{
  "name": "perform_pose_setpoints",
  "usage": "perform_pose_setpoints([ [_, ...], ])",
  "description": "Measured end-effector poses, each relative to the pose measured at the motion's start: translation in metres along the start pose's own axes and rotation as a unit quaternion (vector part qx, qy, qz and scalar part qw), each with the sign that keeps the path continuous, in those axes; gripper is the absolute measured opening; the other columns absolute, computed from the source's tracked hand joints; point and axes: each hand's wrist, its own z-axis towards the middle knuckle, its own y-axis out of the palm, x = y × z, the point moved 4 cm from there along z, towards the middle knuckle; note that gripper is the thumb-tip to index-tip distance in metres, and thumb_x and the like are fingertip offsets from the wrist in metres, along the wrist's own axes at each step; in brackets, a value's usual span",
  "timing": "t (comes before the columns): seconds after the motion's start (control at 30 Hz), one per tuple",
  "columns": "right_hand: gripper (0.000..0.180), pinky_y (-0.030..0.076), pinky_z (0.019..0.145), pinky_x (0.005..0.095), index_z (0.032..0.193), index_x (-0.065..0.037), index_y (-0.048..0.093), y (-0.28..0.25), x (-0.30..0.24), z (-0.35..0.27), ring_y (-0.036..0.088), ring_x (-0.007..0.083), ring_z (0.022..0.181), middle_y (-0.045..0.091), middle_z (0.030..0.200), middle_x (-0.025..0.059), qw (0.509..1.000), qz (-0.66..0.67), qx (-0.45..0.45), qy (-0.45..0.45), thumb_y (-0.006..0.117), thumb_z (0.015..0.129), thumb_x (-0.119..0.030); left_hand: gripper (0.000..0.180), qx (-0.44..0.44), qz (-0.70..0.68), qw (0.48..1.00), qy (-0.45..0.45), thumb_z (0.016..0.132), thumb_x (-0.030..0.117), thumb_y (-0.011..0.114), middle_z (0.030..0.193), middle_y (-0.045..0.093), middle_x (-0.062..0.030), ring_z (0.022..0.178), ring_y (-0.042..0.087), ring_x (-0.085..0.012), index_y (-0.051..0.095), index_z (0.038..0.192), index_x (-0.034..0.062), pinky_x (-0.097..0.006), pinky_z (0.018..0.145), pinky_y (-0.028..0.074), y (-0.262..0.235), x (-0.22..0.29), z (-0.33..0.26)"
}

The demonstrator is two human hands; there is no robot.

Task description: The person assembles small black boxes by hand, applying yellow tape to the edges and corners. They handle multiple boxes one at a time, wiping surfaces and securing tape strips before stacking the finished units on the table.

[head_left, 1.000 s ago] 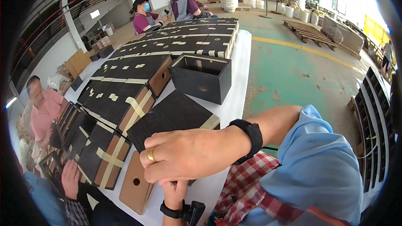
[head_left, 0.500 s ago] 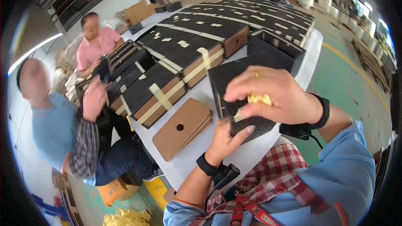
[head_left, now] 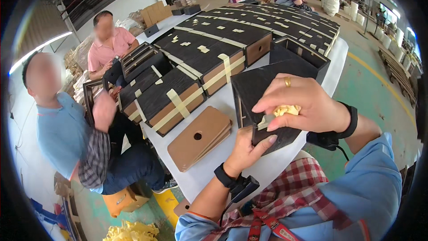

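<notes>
A black wooden box with an open side stands in front of me on the table. My left hand is closed round its near corner, thumb lying along the edge. Just above that corner, my right hand pinches a crumpled wad of pale yellow masking tape. A short pale strip runs from the wad down to the box edge between thumb and fingers. Left of my left hand lies a small stack of brown rounded panels, the top one with a round hole.
Taped black boxes fill much of the white-covered table. An open black box stands behind mine. Two co-workers sit at the left; others stand at the far end. Yellow tape scraps are heaped below the table.
The view has shifted slightly, so the scene sits a little lower and further right. Both my hands stay at the box corner, with more of the pale strip showing beneath the right fingers.
</notes>
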Motion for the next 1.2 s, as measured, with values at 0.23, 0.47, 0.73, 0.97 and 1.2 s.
perform_pose_setpoints([
  [0.23,0.015,0.045,0.072,0.0335,0.088,-0.006,0.066,0.005,0.005,-0.002,0.055,0.0243,0.079,0.061,0.097,0.0069,0.998,-0.037,0.025,-0.054,0.069,0.076,-0.015,0.030,0.049,-0.070,0.995,-0.060,0.079,0.015,0.066,0.091,0.064,-0.0115,0.082,0.062,-0.0207,0.058,0.102,-0.0021,-0.030,0.075,0.047,-0.001,0.003,-0.006],
  [0.47,0.013,0.044,0.075,0.0349,0.076,-0.007,0.060,0.009,0.003,-0.008,0.052,0.0237,0.083,0.055,0.084,0.0051,0.994,-0.062,0.040,-0.080,0.060,0.080,-0.019,0.035,0.047,-0.074,0.994,-0.061,0.080,0.019,0.067,0.098,0.061,-0.0106,0.090,0.058,-0.0189,0.056,0.104,-0.0027,-0.031,0.079,0.045,0.002,-0.001,-0.007],
  [0.73,0.016,0.044,0.074,0.0355,0.076,-0.005,0.055,0.012,0.000,-0.010,0.051,0.0244,0.082,0.050,0.081,0.0078,0.980,-0.135,0.042,-0.139,0.059,0.079,-0.020,0.037,0.039,-0.085,0.993,-0.078,0.080,0.018,0.068,0.101,0.060,-0.0096,0.092,0.057,-0.0194,0.054,0.108,-0.0021,-0.031,0.082,0.044,0.002,-0.007,-0.013],
  [0.97,0.024,0.045,0.083,0.0368,0.092,-0.004,0.060,0.008,0.007,-0.009,0.055,0.0276,0.096,0.058,0.103,0.0103,0.993,-0.069,0.071,-0.064,0.061,0.080,-0.025,0.038,0.015,-0.050,0.997,-0.056,0.080,0.017,0.067,0.102,0.060,-0.0109,0.095,0.058,-0.0209,0.054,0.110,-0.0021,-0.032,0.082,0.045,0.001,-0.008,-0.011],
  [1.2,0.011,0.046,0.077,0.0333,0.076,-0.007,0.060,0.013,0.000,-0.012,0.060,0.0201,0.081,0.063,0.085,0.0039,0.987,-0.068,0.101,-0.102,0.068,0.073,-0.014,0.022,0.027,-0.011,1.000,-0.004,0.081,0.017,0.065,0.080,0.064,-0.0112,0.072,0.062,-0.0202,0.062,0.094,-0.0011,-0.031,0.065,0.047,0.000,0.004,0.000],
])
